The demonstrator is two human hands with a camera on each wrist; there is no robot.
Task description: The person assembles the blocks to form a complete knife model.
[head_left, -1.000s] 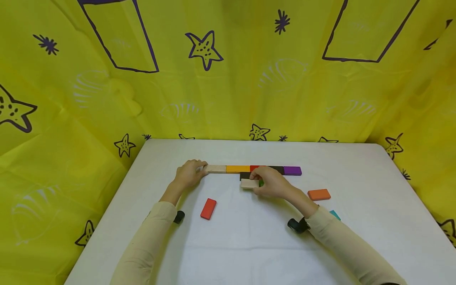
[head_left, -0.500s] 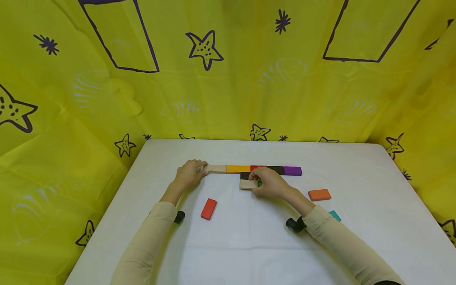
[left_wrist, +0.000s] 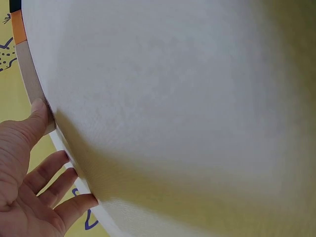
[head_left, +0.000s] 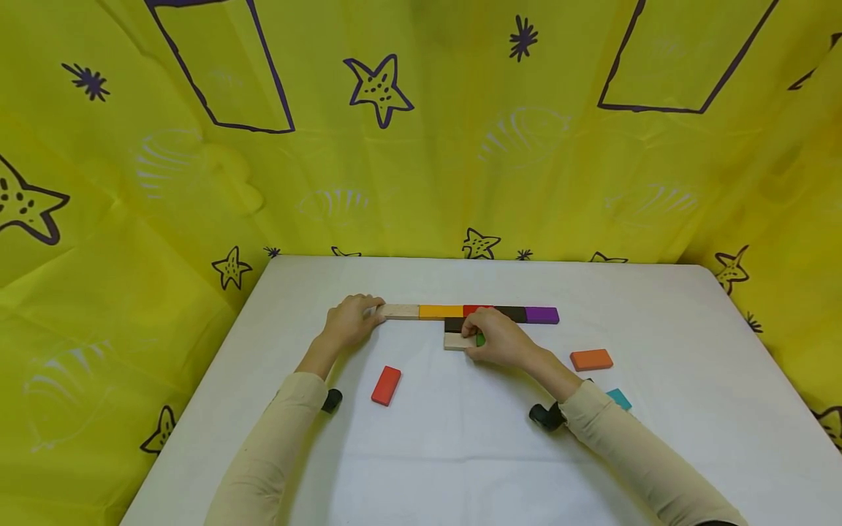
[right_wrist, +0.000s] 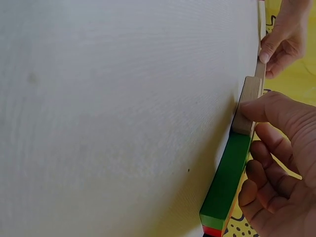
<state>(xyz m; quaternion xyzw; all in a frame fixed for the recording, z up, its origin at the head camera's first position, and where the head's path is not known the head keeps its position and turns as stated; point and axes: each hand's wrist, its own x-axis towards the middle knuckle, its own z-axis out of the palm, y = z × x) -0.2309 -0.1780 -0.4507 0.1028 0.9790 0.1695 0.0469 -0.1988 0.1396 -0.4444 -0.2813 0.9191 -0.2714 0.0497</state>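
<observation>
A row of flat blocks lies across the table: light wood, yellow, red, dark, purple. In front of it sit a dark block and a green block. My right hand pinches a second light wooden block, thumb on its near side; in the right wrist view this block butts end to end against the green block. My left hand rests at the row's left end, thumb touching the wooden block, fingers loose.
Loose blocks lie on the white table: a red one near the left forearm, an orange one and a teal one by the right forearm. Yellow star-print cloth walls the table at the back and sides.
My right hand has nudged the wooden block slightly left and closer to the dark block. The left hand has stayed at the row's end.
</observation>
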